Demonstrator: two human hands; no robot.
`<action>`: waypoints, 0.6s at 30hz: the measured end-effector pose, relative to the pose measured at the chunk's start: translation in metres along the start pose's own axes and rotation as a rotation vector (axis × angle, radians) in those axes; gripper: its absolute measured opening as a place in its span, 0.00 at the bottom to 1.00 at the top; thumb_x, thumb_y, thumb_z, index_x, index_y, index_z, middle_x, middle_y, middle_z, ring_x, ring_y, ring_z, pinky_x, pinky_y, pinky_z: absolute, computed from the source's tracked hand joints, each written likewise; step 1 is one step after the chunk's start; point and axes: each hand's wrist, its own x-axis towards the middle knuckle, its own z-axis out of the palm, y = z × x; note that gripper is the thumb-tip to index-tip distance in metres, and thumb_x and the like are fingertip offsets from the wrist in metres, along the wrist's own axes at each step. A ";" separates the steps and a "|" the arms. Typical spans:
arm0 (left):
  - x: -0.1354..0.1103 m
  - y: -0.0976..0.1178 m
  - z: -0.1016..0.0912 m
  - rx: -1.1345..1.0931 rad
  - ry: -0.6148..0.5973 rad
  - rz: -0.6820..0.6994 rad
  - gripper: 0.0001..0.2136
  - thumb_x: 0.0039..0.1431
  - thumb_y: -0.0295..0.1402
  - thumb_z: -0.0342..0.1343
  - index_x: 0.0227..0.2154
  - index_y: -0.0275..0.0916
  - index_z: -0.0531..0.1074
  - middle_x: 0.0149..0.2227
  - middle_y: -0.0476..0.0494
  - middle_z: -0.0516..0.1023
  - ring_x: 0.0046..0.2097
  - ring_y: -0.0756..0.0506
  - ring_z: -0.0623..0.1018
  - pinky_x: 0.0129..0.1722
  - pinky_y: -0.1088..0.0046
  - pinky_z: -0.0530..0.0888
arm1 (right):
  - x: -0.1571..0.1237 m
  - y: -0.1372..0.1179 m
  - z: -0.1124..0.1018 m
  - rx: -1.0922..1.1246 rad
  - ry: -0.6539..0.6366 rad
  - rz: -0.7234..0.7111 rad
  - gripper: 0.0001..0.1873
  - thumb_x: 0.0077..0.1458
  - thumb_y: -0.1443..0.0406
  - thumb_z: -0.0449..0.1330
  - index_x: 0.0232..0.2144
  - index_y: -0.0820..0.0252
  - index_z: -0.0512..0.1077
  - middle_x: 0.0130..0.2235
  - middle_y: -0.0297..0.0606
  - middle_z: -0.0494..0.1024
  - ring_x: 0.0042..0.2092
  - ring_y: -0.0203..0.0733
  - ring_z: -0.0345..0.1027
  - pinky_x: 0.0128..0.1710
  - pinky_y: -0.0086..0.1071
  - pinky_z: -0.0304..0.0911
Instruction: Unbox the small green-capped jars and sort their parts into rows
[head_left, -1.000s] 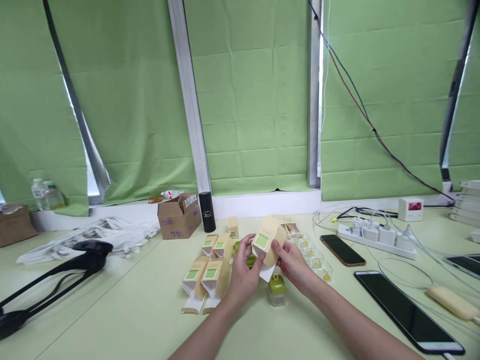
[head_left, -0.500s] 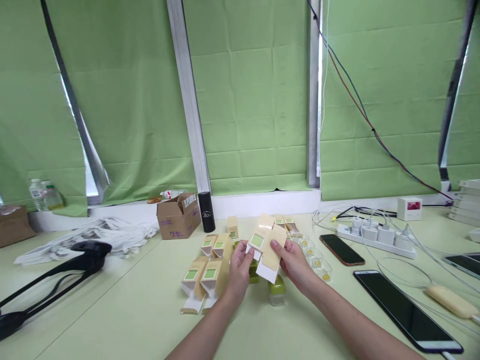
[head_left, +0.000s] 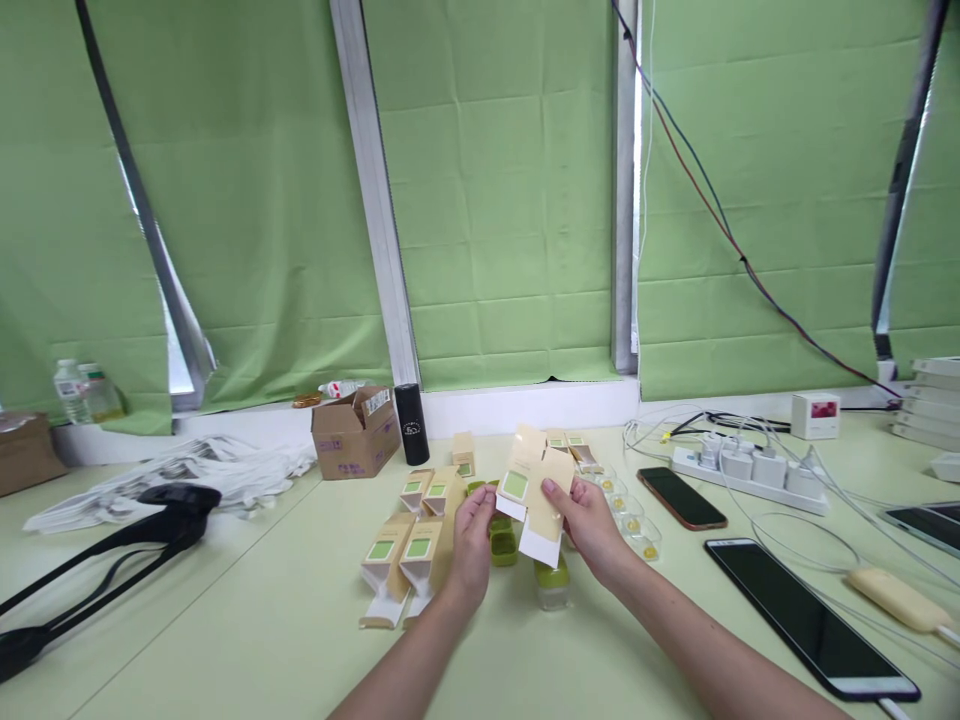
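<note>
A beige, partly flattened paper box (head_left: 553, 500) with a light-green square and white flaps is raised above the table. My right hand (head_left: 592, 525) grips its right side, thumb on the front. At its left edge, my left hand (head_left: 472, 545) has its fingertips pinched together; how much of the edge they hold is hard to see. Under the box stands a small clear container with a green lid (head_left: 553, 580). Green containers (head_left: 503, 542) sit behind my left fingers, partly hidden. Several opened beige boxes (head_left: 381, 552) stand to the left of my left hand.
Clear plastic cups with yellow bits (head_left: 634, 525) lie right of my right hand. Beyond are a phone (head_left: 682, 497), a larger phone (head_left: 810, 615) and a cabled power strip (head_left: 750, 482). A cardboard box (head_left: 356, 435), black cylinder (head_left: 412, 425) and black headset-like frame (head_left: 176, 515) stand left.
My left fingers have shifted slightly left, toward the box's edge, showing more of the green containers behind. My right hand still holds the box, which has turned a little.
</note>
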 end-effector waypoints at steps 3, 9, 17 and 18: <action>-0.001 0.006 0.001 0.028 -0.017 0.037 0.19 0.59 0.51 0.61 0.35 0.37 0.77 0.34 0.43 0.80 0.37 0.44 0.78 0.38 0.71 0.73 | 0.000 -0.001 0.000 -0.044 0.053 -0.021 0.29 0.44 0.42 0.72 0.37 0.59 0.79 0.39 0.46 0.86 0.38 0.55 0.80 0.36 0.44 0.75; 0.001 0.013 0.002 0.225 -0.091 0.149 0.19 0.57 0.45 0.66 0.45 0.39 0.75 0.41 0.41 0.80 0.43 0.42 0.79 0.43 0.67 0.75 | -0.004 -0.006 0.006 -0.105 -0.020 -0.105 0.28 0.43 0.42 0.72 0.36 0.58 0.80 0.37 0.44 0.85 0.37 0.53 0.78 0.37 0.43 0.74; 0.002 0.015 -0.013 0.656 0.040 0.710 0.04 0.61 0.27 0.61 0.36 0.43 0.76 0.42 0.43 0.80 0.54 0.40 0.71 0.54 0.58 0.70 | 0.001 0.002 -0.006 -0.311 0.058 -0.265 0.22 0.47 0.55 0.71 0.45 0.56 0.78 0.42 0.40 0.82 0.38 0.44 0.74 0.37 0.36 0.71; 0.001 0.017 -0.014 0.712 0.033 0.829 0.07 0.61 0.23 0.59 0.36 0.44 0.76 0.42 0.44 0.81 0.54 0.40 0.70 0.54 0.56 0.70 | 0.002 0.004 -0.008 -0.306 0.091 -0.274 0.24 0.45 0.58 0.71 0.46 0.56 0.78 0.44 0.41 0.82 0.39 0.45 0.74 0.38 0.36 0.71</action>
